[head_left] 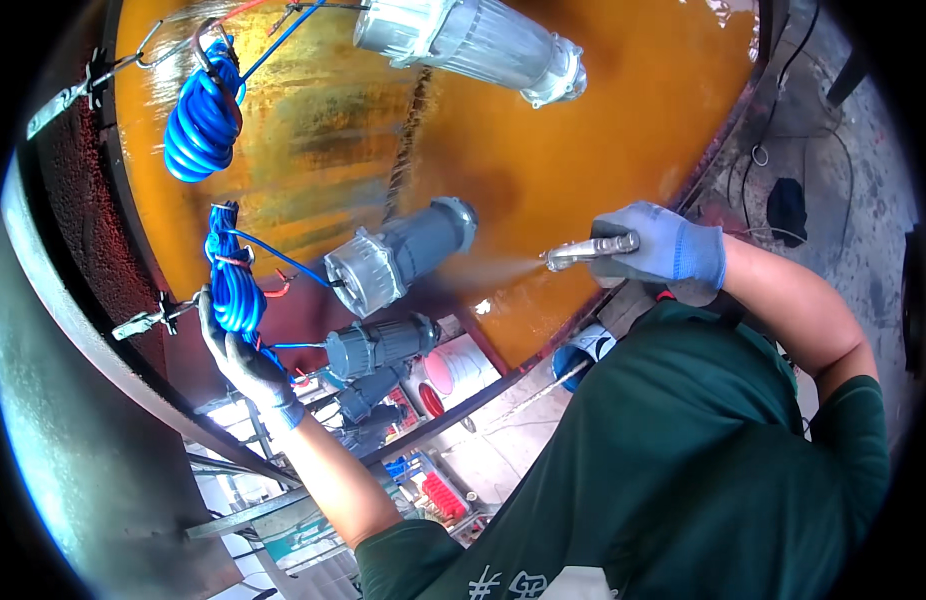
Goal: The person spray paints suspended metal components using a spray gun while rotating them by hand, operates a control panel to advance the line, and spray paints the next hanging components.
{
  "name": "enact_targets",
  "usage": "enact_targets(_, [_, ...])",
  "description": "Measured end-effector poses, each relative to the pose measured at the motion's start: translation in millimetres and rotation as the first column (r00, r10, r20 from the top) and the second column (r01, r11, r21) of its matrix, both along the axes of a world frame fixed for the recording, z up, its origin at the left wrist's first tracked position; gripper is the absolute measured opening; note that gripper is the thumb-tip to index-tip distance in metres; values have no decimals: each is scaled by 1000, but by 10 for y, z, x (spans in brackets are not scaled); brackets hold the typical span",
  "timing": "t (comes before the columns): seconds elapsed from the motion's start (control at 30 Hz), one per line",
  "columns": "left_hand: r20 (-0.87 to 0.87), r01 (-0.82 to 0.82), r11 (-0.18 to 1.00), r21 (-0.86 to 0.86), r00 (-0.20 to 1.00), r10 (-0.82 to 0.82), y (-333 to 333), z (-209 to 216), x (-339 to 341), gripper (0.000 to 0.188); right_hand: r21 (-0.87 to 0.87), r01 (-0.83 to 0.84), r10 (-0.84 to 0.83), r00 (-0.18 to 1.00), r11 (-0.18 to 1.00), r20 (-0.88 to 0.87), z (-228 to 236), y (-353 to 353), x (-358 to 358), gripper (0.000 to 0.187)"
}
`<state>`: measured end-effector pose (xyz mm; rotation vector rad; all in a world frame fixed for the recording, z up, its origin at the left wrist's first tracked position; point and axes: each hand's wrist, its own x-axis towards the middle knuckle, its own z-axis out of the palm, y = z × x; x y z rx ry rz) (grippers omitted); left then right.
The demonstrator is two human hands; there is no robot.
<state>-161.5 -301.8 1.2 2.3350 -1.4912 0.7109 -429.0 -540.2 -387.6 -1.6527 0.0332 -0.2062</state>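
My right hand (655, 250), in a grey-blue work glove, is closed round a metal spray gun (583, 252). A pale mist leaves its nozzle toward the left, at a grey cylindrical motor (408, 250). That motor hangs tilted, with a blue cable running from its lower left end. My left hand (245, 365), gloved too, grips a coiled bundle of blue cable (235, 285) from below; its fingers are partly hidden behind the coil. Further along hang another motor (473, 45), silvery and paler, and a second blue cable coil (203, 115) on a hook.
Behind the motors stands an orange-brown stained panel (603, 110). A dark curved rail (133, 290) with clips runs along the left. More grey motors (378, 345) hang nearer me. On the floor are a white bucket (461, 368), a blue bucket (583, 352) and a dark cloth (786, 210).
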Motion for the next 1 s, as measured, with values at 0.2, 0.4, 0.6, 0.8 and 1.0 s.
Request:
enact_targets(0.2, [-170,34,995,-90,984,-49,365,9,-43,72,319,198,-244,963,927,112,212,-94,60,23])
enact_targets(0.4, [-353,-84,958,-274,935,-19,699,-6,-72,74,13,81,-81,965,997,249,396,-101,155,26])
enact_targets(0.6, [-175,-191,960,-203,972,156,1047,17,15,71,67,7,-27,955,998,297,489,-64,306,27])
enact_targets(0.8, [-251,-296,912,-283,941,227,1194,-18,45,59,142,150,-178,961,979,213,524,-16,338,27])
enact_targets(1.0, [-114,-387,867,-312,922,371,1234,-39,71,55,-62,31,-16,976,998,217,507,107,255,22])
